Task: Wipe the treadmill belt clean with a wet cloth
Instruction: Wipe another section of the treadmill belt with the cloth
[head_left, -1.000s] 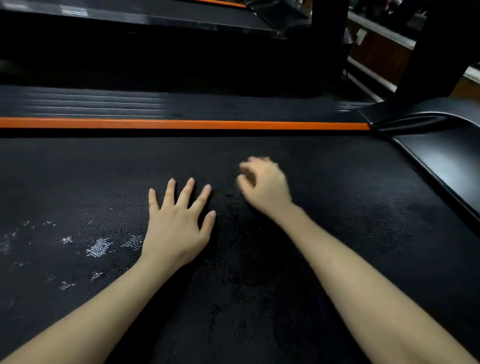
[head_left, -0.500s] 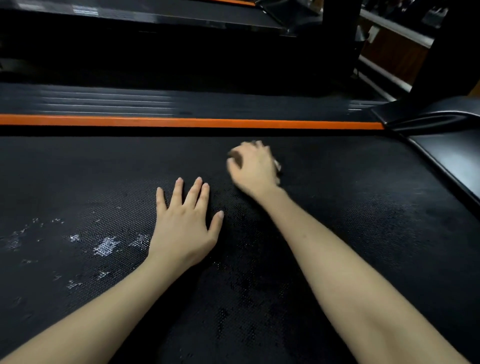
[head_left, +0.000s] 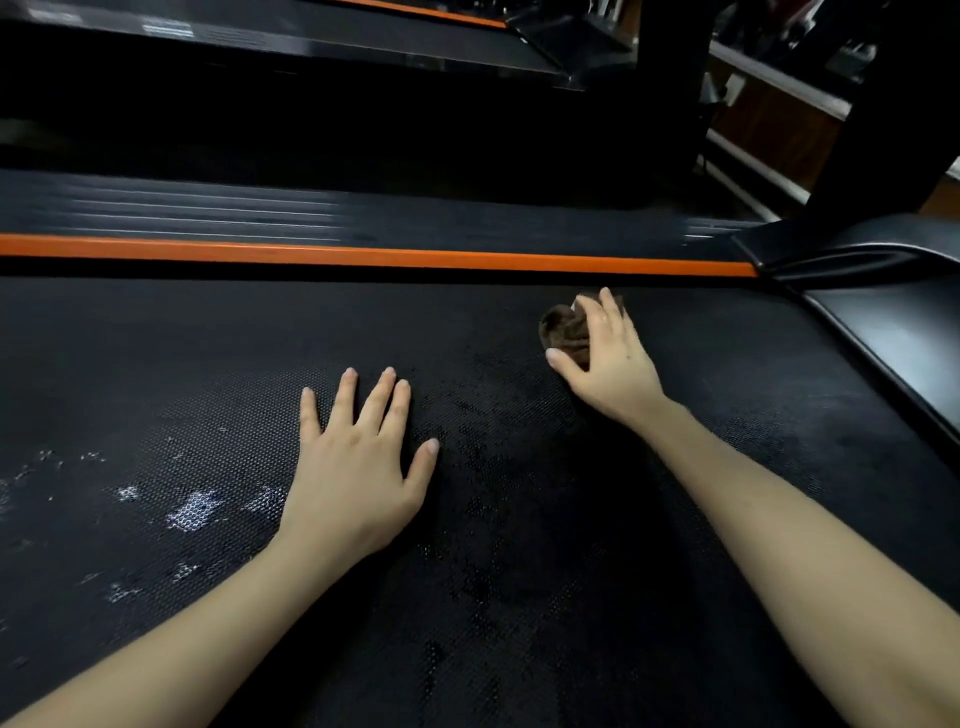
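Belt (head_left: 208, 338) runs left to right; right hand (head_left: 610, 364) clutches the bunched cloth (head_left: 563, 330), left hand (head_left: 353, 467) flat, fingers straight.

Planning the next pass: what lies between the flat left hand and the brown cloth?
Head view: only bare treadmill belt with darker damp-looking blotches separates the left hand from the brown cloth the right hand grips.
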